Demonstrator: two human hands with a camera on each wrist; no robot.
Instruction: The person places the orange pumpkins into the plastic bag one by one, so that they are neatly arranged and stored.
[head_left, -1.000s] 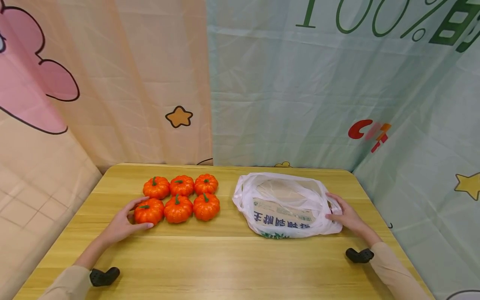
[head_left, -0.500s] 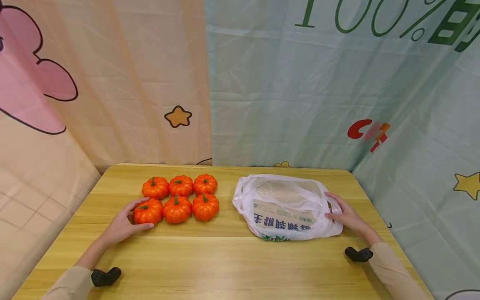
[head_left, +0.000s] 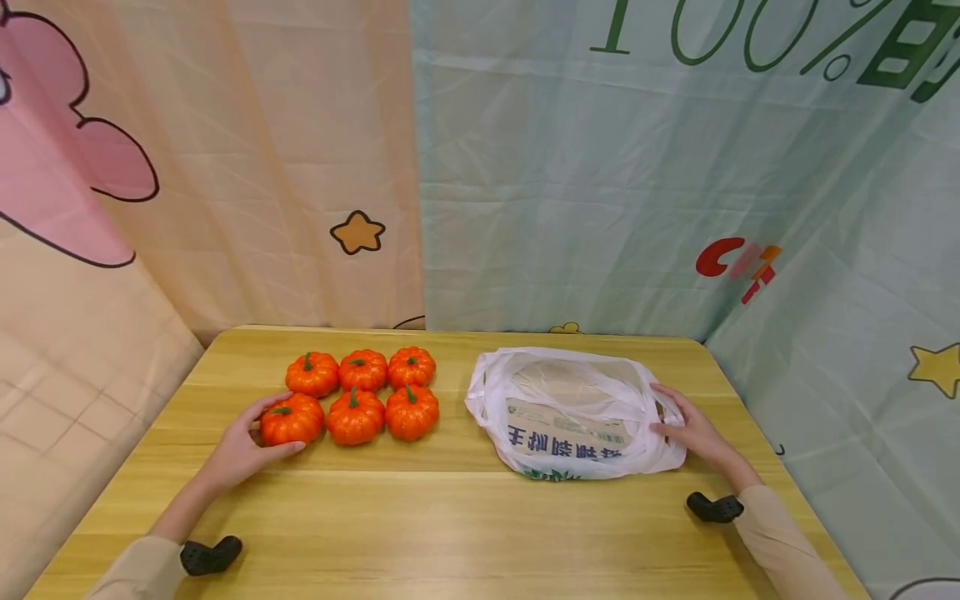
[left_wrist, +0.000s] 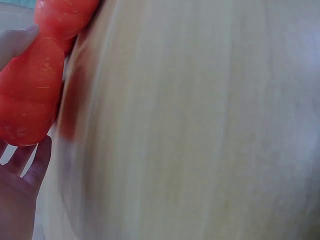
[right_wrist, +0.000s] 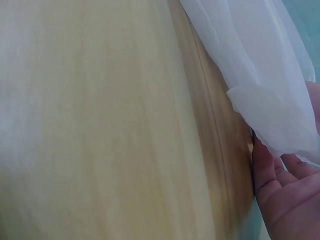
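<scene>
My left hand (head_left: 242, 450) grips a small orange pumpkin (head_left: 294, 419) at the front left of the group, fingers at its far side and thumb at its near side. In the left wrist view the same pumpkin (left_wrist: 30, 95) sits between thumb and fingers, with part of another behind it. Beside it are two more pumpkins in the front row, and three stand behind, all with green stems. On the right, my right hand (head_left: 693, 429) holds the right end of a white plastic bag (head_left: 491, 417) between thumb and fingers. The bag lies with its mouth spread, printed lettering showing.
The wooden table (head_left: 450, 533) runs under everything, with a strip of bare wood between pumpkins and bag. Printed cloth curtains (head_left: 562, 208) hang close behind its far edge and at both sides. A black device (head_left: 212, 556) sits at each wrist.
The pumpkin in my left hand has shifted slightly left, away from its front-row neighbour. The right hand and the bag have stayed nearly still.
</scene>
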